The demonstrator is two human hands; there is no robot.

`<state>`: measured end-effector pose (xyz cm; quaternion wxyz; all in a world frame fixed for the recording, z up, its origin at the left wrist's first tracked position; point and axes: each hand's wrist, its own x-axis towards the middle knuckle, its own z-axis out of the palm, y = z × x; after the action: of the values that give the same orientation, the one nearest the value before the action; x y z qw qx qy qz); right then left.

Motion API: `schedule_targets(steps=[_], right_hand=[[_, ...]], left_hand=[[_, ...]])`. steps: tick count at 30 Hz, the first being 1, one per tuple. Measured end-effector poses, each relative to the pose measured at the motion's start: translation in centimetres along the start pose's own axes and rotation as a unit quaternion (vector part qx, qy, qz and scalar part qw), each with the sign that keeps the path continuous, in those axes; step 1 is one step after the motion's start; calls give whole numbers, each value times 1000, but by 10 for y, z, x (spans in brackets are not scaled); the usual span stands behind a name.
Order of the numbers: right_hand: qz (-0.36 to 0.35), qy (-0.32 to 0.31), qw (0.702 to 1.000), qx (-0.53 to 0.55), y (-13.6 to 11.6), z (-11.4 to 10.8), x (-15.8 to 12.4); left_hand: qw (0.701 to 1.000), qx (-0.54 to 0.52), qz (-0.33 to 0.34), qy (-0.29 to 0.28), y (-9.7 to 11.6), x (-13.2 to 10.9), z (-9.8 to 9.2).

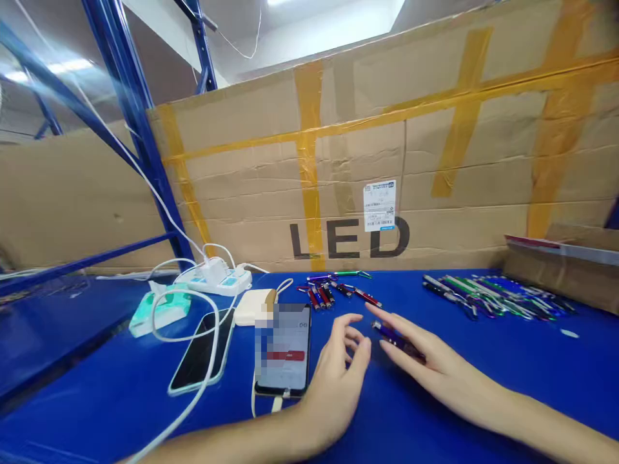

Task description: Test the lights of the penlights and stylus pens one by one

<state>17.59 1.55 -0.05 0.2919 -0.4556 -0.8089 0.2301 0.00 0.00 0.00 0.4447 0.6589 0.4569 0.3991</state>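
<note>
My left hand is just right of a lit smartphone, fingers loosely curled and thumb apart, with nothing seen in it. To its right, my right hand has its thumb and fingers around dark blue metal penlights, whose near ends the palm hides. Their exact number cannot be made out. Beyond the hands lies a small group of red, dark and blue penlights with clips. A larger pile of similar green, blue, black and silver penlights spreads out at the right.
At the left are a second phone, a cream charger block, a white power strip, a teal tissue pack and looping white cables. A taped cardboard sheet stands behind the blue table. An open carton sits far right.
</note>
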Motion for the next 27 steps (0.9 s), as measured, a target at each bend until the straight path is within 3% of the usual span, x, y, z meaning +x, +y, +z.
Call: schedule_targets(steps=[9, 16, 27], right_hand=[[-68, -40, 995, -60, 2, -2, -4], [-65, -48, 993, -87, 9, 0, 0], [-100, 4, 987, -129, 14, -1, 0]], left_hand=[[998, 24, 56, -29, -1, 3, 0], [1000, 6, 18, 5, 4, 0, 1], [1000, 1, -2, 28, 4, 0, 0]])
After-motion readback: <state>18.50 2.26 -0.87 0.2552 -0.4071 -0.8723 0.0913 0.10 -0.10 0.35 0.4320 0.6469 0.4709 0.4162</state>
